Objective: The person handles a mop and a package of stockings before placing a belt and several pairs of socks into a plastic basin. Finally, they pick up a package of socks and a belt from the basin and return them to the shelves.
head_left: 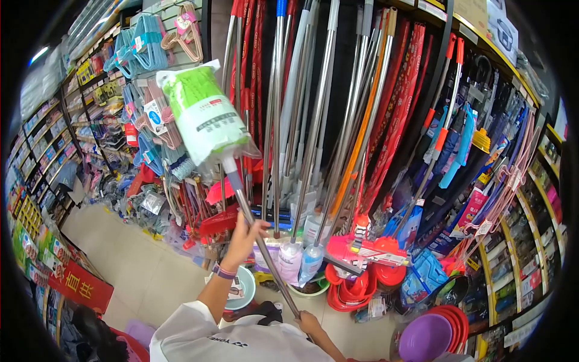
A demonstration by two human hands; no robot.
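White sleeves (205,338) fill the bottom of the frame as a person in a shop aisle holds up a mop (232,169) by its metal handle. Of the two hands, the left hand (244,236) is wrapped round the handle about midway up, fingers closed on the pole, a purple band at the wrist. Lower down, the right hand (309,323) grips the same pole near its bottom end, also closed around it. The mop slants up and to the left from the hands, and its green-and-white head (202,111), sealed in clear plastic wrapping with a printed label, rises well above both hands at the top of the pole. Just behind it stands a dense rack of upright mop and broom handles (325,108) in steel, red and orange. Blue and pink clothes hangers (142,51) hang on the shelving to the left. Red basins (356,289) and a purple basin (425,338) sit stacked on the tiled floor (139,271) to the right of the hands.
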